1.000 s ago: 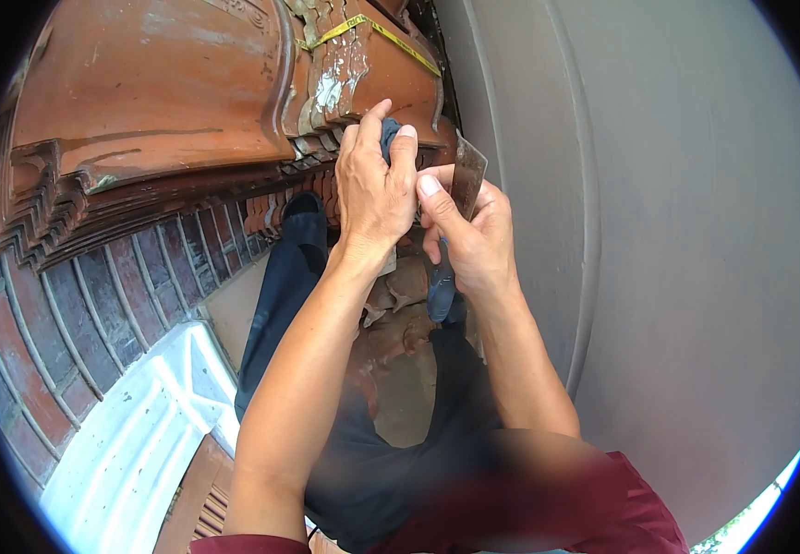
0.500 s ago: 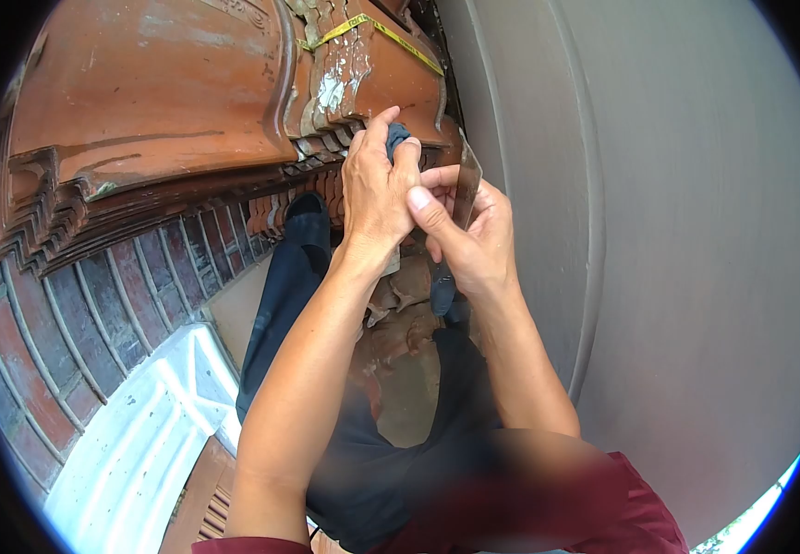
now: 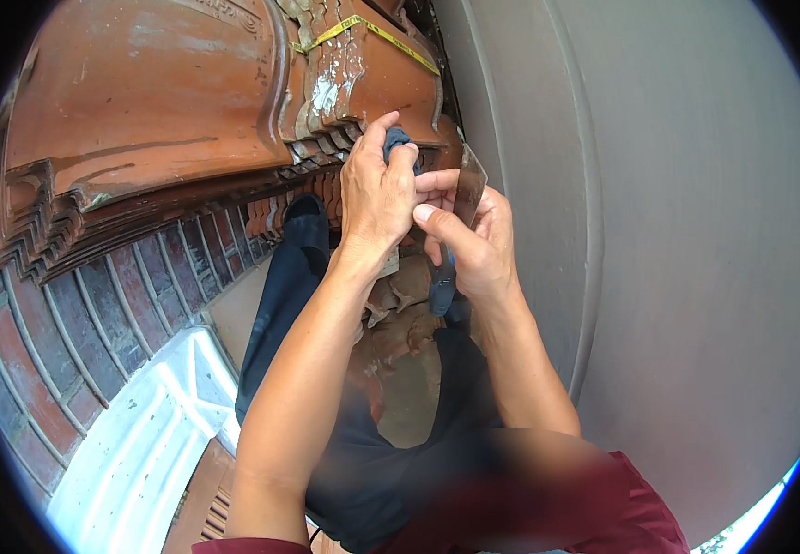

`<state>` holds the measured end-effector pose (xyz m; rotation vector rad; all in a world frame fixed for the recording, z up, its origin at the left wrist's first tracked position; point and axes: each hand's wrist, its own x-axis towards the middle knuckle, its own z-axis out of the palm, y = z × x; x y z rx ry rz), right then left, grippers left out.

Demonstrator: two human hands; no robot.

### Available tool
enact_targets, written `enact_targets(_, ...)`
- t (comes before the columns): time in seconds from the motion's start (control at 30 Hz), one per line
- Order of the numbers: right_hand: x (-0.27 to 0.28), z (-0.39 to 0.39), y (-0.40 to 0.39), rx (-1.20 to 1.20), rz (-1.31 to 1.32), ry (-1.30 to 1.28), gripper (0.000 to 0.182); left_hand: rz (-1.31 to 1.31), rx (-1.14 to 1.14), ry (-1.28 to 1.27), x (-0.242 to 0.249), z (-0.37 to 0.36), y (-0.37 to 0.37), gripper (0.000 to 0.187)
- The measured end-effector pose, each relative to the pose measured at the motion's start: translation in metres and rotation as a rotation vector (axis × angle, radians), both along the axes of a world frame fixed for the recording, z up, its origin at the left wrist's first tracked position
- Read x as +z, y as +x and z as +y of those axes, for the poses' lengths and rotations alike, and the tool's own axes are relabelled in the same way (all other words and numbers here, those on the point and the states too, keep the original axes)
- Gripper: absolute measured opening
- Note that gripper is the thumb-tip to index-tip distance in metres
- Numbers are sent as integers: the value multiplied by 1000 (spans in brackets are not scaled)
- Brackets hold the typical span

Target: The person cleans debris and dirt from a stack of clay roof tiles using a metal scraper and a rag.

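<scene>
My left hand is raised near the middle, its fingers curled round a crumpled dark blue-grey cloth. The cloth shows between thumb and forefinger. Just right of it, my right hand holds a thin, see-through flat piece with an angled top edge, which stands upright among the fingers. The right thumb tip points at the left hand's side. Part of the right fingers lies behind the clear piece.
Stacked orange roof tiles with a yellow strap stand at upper left, above a brick surface. A large grey panel rises at right. White sheeting lies lower left.
My right thumb and fingers have shifted slightly, and the clear piece has moved a little right and down. The left hand keeps the cloth with barely any movement.
</scene>
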<state>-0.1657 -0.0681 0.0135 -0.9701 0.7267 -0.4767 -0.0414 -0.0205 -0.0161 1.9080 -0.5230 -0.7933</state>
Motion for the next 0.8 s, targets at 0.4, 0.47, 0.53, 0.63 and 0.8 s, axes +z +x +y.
enact_targets(0.4,2,-1,4,-14,114,-90,19,-245,-15,-15,-10,0,-3,51)
enact_targets(0.47,5,0,5,5,176,-138,19,-164,-18,8,-7,0,-3,52)
enact_targets(0.53,5,-1,4,6,138,-97,18,-101,-12,14,-5,0,-4,52)
enact_targets(0.63,2,-6,2,24,90,-55,18,-6,5,10,-5,-2,-7,52)
enact_targets(0.8,-3,-11,-3,64,46,-23,20,271,38,30,-2,-6,-6,53)
